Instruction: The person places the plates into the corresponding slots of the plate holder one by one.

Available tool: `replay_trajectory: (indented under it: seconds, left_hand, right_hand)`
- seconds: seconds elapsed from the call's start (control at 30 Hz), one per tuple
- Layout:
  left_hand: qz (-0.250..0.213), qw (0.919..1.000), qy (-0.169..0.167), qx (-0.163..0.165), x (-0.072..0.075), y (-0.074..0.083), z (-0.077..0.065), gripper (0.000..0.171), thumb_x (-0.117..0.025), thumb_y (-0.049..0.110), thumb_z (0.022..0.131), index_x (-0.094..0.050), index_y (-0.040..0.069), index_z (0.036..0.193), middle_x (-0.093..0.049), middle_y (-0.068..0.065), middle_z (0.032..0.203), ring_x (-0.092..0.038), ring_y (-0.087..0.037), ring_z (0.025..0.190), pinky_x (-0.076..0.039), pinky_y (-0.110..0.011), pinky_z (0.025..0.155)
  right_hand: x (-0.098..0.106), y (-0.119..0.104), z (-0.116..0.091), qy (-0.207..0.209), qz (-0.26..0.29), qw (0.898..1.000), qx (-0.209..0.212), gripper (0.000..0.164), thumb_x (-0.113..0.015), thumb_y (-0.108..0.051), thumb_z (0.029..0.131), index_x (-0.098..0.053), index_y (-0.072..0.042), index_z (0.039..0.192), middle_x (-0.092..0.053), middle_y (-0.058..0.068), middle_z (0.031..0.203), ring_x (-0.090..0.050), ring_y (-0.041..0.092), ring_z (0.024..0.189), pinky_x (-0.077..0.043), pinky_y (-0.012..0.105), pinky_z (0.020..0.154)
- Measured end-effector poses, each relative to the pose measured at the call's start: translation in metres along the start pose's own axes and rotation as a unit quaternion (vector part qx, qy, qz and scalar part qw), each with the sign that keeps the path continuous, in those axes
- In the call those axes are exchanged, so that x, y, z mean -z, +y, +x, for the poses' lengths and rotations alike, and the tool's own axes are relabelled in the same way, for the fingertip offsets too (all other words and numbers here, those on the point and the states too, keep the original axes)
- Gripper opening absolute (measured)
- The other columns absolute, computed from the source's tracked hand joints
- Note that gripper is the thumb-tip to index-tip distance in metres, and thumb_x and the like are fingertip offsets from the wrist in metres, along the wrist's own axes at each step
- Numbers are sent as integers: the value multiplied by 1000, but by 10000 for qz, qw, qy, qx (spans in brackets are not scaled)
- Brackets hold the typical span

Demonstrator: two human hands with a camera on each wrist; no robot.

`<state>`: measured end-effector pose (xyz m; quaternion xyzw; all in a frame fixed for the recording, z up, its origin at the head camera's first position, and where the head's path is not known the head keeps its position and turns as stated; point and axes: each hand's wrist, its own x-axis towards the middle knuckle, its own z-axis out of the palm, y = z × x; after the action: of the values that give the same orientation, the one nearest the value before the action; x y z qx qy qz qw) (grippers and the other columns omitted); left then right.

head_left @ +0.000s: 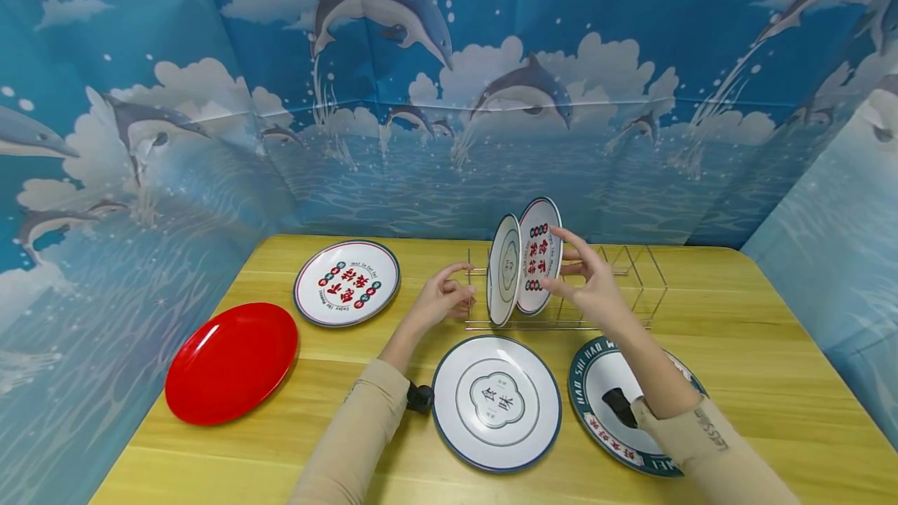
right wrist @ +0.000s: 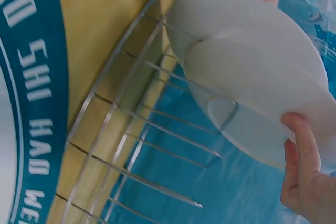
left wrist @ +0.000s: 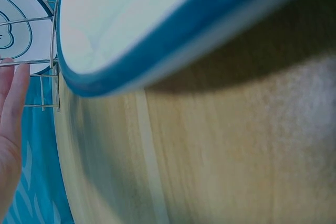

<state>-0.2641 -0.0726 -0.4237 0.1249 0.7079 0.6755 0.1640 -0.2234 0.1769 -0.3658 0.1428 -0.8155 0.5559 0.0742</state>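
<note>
A wire dish rack (head_left: 641, 275) stands at the back of the table. My right hand (head_left: 588, 283) pinches the right rim of a white plate with red characters (head_left: 539, 256), which stands tilted in the rack. In the right wrist view, my thumb and fingers grip that rim, and the plate's plain underside (right wrist: 257, 66) shows. Left of it a white plate with a grey emblem (head_left: 503, 271) stands upright in the rack. My left hand (head_left: 440, 301) holds the rack's left end with bent fingers; the left wrist view shows only its fingers (left wrist: 13, 98) at the wires.
A red plate (head_left: 231, 363) and another red-lettered plate (head_left: 347, 283) lie on the left. In front of the rack lie a white emblem plate (head_left: 496, 404) and a green-rimmed plate (head_left: 585, 388), partly under my right forearm. A dolphin-printed cloth (head_left: 421, 162) hangs behind the table.
</note>
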Motion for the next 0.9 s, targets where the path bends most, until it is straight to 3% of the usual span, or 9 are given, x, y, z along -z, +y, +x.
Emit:
replay_trajectory:
  seconds: [0.1,0.33,0.9]
  left_hand:
    - [17,10000,25,7,0,0,0,43,-55,8,92,-44,11,133,-57,-32,93,-51,-52,98,-49,-54,82]
    - [-17,10000,41,7,0,-1,0,43,-56,10,91,-45,11,132,-58,-31,93,-51,-53,97,-49,-52,82]
    - [-166,9999,-14,-46,1,-4,2,44,-56,8,91,-44,10,133,-60,-23,86,-49,-55,97,-48,-54,82]
  right_hand:
    - [-6,4,-1,32,-52,10000,23,69,-67,-3,81,-34,-15,141,-49,23,117,-52,34,97,-52,25,69]
    - [-14,13,-3,66,-78,9999,-25,70,-68,-1,81,-36,-16,141,-51,23,118,-54,37,98,-48,50,81]
    - [-19,31,-5,-137,122,9998,50,70,-69,-3,80,-36,-16,140,-42,24,129,-53,41,102,-45,57,83]
